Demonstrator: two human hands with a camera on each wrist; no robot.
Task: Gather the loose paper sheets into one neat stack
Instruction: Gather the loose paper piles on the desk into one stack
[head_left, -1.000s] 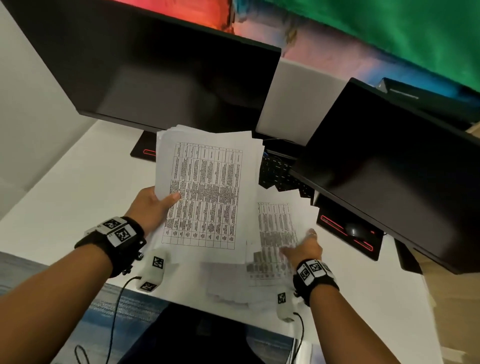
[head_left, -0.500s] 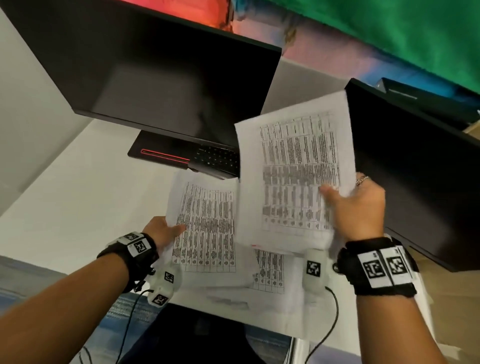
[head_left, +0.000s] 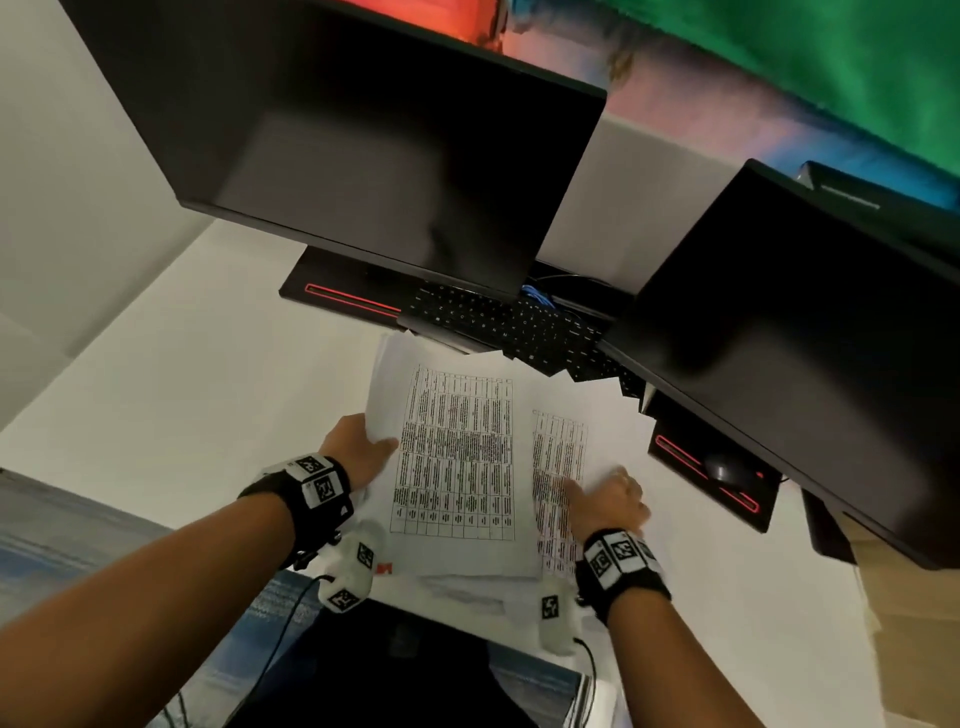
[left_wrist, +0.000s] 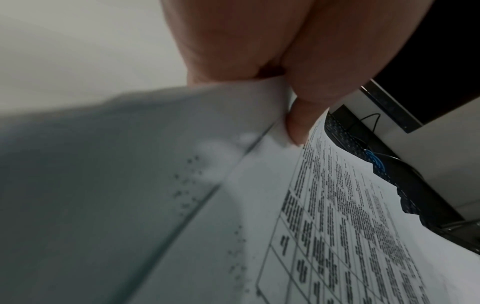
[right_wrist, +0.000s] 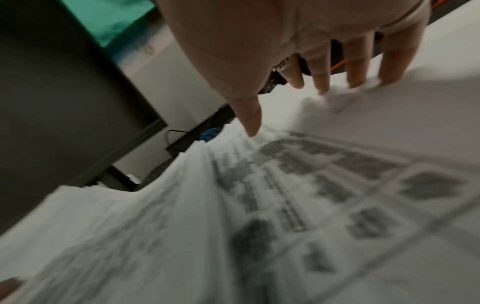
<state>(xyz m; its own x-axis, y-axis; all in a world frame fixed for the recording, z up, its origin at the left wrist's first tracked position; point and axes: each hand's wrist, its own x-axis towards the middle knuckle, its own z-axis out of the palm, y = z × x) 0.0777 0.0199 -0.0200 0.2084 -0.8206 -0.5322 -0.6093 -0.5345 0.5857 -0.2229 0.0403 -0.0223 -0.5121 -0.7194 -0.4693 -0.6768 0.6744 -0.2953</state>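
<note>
The left hand is gripping a bundle of printed sheets by its left edge, thumb lying on the top page and the remaining fingers curling underneath; in the left wrist view the thumb is pinching the paper edge against the palm. The bundle is sitting slightly lifted and fanned over the white worktop, its top page showing a dense table of text.

The right hand is lying with its fingers spread and fairly straight, their tips pressing down on a loose sheet that is lying flat on the worktop just right of the bundle and partly tucked under it. The right wrist view is blurring this sheet, so its print is hard to make out there. More pale pages are peeking out beneath the bundle's near edge.

Crowding the far side, a black keyboard is lying just beyond the papers, with the top edges of the sheets touching or overlapping it. A large dark monitor is hanging over the keyboard on the left, and a second dark monitor is looming at the right, close above the loose sheet's far corner. Red-lit stand bases are glowing under each screen, and a dark mouse is resting on the right one. Blue cabling is showing between the screens.
</note>
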